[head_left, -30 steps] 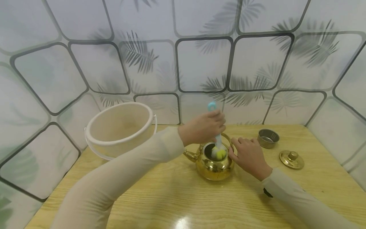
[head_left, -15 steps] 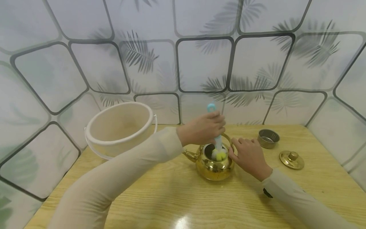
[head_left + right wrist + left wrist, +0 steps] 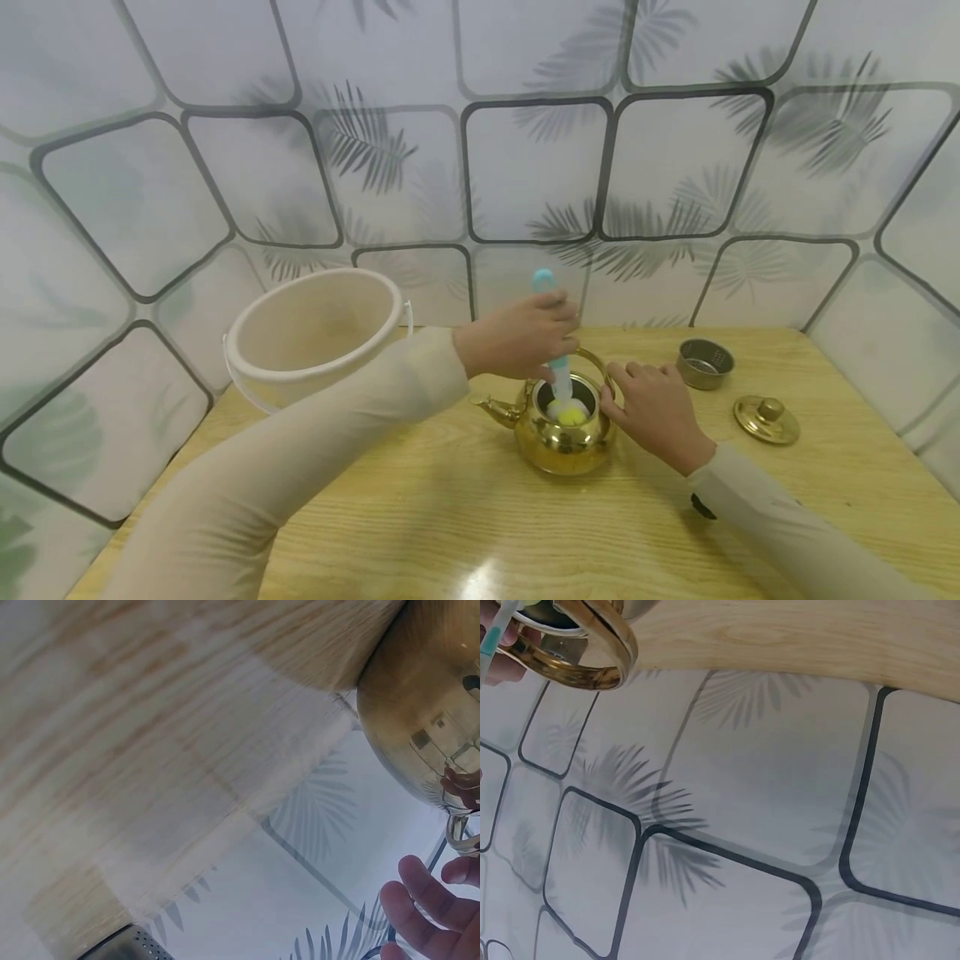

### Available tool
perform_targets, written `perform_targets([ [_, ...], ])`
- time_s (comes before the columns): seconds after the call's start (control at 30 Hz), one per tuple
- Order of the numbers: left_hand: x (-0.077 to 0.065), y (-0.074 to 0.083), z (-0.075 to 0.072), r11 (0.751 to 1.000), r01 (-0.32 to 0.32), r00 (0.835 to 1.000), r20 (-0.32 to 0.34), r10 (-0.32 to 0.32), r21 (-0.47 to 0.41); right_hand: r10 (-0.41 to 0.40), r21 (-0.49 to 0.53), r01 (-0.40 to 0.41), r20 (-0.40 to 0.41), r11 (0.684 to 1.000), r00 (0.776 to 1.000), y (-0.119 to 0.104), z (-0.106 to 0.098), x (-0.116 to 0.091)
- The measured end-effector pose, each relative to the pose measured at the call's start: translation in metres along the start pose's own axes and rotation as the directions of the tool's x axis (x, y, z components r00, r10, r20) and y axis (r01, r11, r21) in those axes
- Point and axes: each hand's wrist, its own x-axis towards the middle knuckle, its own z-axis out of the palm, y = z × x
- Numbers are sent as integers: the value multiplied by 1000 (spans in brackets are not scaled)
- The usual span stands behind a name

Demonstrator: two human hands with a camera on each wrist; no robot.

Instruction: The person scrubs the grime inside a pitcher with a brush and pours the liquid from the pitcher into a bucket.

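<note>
A gold kettle, its lid off, stands on the table, spout pointing left. My left hand grips the blue handle of a sponge brush from above, and the brush's white and yellow head sits inside the kettle's mouth. My right hand holds the right side of the kettle's handle between thumb and forefinger. In the right wrist view the other fingers are loosely bent below the kettle's shiny body. The left wrist view shows the kettle's arched handle at the upper left, beside the brush.
A large cream bucket with a wire handle stands at the left. Right of the kettle are a perforated metal strainer and a gold lid. A patterned wall rises behind the wooden table.
My left hand has shifted slightly left with the brush, whose head now sits lower and further left in the kettle's mouth. The right hand stays in place.
</note>
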Motion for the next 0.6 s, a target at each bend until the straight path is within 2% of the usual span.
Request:
perform_targets([
  [0.3, 8, -3, -10, 995, -73, 996, 61, 69, 68, -5, 3, 5, 6, 1000, 1000, 0, -1, 0],
  [0.6, 11, -5, -11, 991, -43, 994, 110, 29, 126, -3, 12, 3, 0, 1000, 1000, 0, -1, 0],
])
